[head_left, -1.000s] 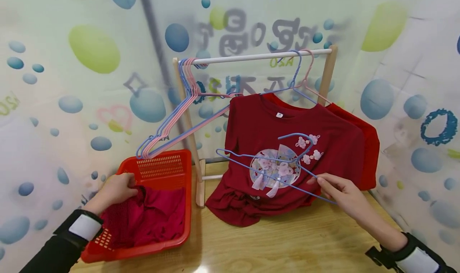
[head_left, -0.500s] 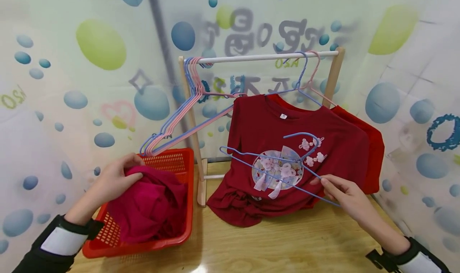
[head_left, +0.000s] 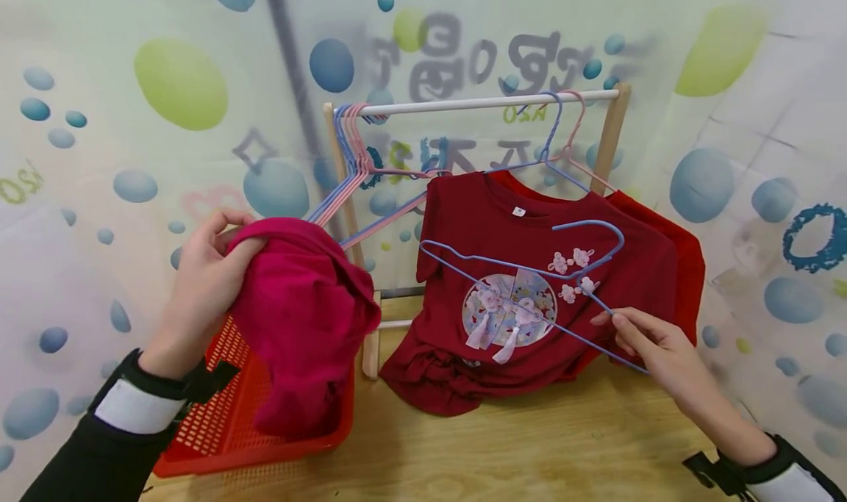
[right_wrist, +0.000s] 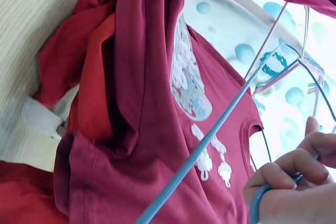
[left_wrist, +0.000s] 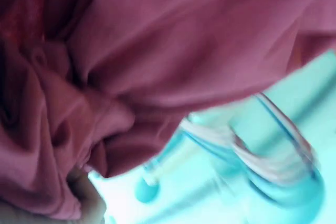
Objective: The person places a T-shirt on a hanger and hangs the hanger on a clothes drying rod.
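My left hand [head_left: 208, 285] pinches the upper edge of a bunched magenta garment [head_left: 304, 296] and holds it over the red basket [head_left: 221, 403]; the garment's lower end hangs inside the basket. In the left wrist view its folds [left_wrist: 199, 40] fill most of the picture. A blue hanger [head_left: 503, 267] is gripped near one end by my right hand [head_left: 651, 344], its hook up and its far end pointing left. Behind it, a dark red T-shirt [head_left: 615, 256] with a round floral print hangs from the rack. The right wrist view shows my curled fingers [right_wrist: 294, 166] at the hanger.
A rack with a white rail [head_left: 456, 105] and wooden posts stands on the wooden table [head_left: 476, 450]. Several blue and pink hangers [head_left: 351, 149] bunch at its left end. A brighter red garment [head_left: 688, 274] hangs behind the T-shirt. A patterned curtain [head_left: 410, 17] backs everything.
The left hand has taken hold of the magenta garment and lifted it up from inside the basket. The right hand has shifted slightly right with the blue hanger, whose hook has risen.
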A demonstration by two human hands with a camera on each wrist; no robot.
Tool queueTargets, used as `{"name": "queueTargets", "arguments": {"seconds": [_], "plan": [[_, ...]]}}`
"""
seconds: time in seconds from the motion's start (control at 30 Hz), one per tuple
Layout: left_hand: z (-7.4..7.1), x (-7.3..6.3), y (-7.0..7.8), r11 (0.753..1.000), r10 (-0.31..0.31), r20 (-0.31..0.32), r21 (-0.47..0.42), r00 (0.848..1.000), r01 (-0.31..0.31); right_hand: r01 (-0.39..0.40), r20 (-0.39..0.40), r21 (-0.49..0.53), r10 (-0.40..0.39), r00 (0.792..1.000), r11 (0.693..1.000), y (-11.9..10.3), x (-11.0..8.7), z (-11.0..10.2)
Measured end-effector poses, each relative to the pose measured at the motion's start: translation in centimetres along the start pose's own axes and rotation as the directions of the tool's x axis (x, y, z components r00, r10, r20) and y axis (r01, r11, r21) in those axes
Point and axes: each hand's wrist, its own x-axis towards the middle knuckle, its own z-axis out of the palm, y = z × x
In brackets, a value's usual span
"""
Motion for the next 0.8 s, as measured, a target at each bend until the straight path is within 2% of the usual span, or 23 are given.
{"name": "queueTargets", "arguments": {"seconds": [0.1, 0.23, 0.33, 0.43, 0.57, 0.7, 0.8], "plan": [[1.7, 0.2, 1.0, 0.994, 0.059, 0.003, -0.097, 0.998, -0.059, -0.016, -0.009, -0.02, 0.016, 1.0, 1.0, 0.2, -0.1, -0.5], [4.4, 0.4, 2.0, 0.98, 0.129, -0.018, -0.148, 0.991, -0.13, -0.039, -0.02, -0.025, 0.039, 0.999, 0.999, 0.5, -0.2, -1.0], [6.3, 0.7, 2.6, 0.96, 0.195, -0.042, -0.195, 0.98, -0.199, -0.042, -0.033, -0.016, 0.041, 0.999, 0.999, 0.6, -0.3, -1.3], [8.1, 1.2, 3.3, 0.929, 0.262, -0.041, -0.258, 0.964, -0.263, -0.033, -0.052, -0.015, 0.032, 0.998, 0.999, 0.7, -0.4, -1.6], [10.3, 1.9, 4.3, 0.884, 0.319, -0.031, -0.35, 0.947, -0.31, -0.019, -0.078, 0.003, 0.019, 0.997, 1.0, 0.7, -0.5, -1.9], [12.3, 2.6, 4.6, 0.832, 0.369, -0.009, -0.442, 0.929, -0.335, -0.02, -0.102, 0.005, 0.02, 0.995, 1.0, 0.6, -0.7, -2.1], [13.7, 3.0, 4.4, 0.798, 0.386, 0.007, -0.504, 0.923, -0.33, -0.022, -0.115, -0.025, 0.019, 0.993, 0.999, 0.6, -0.8, -2.4]]}}
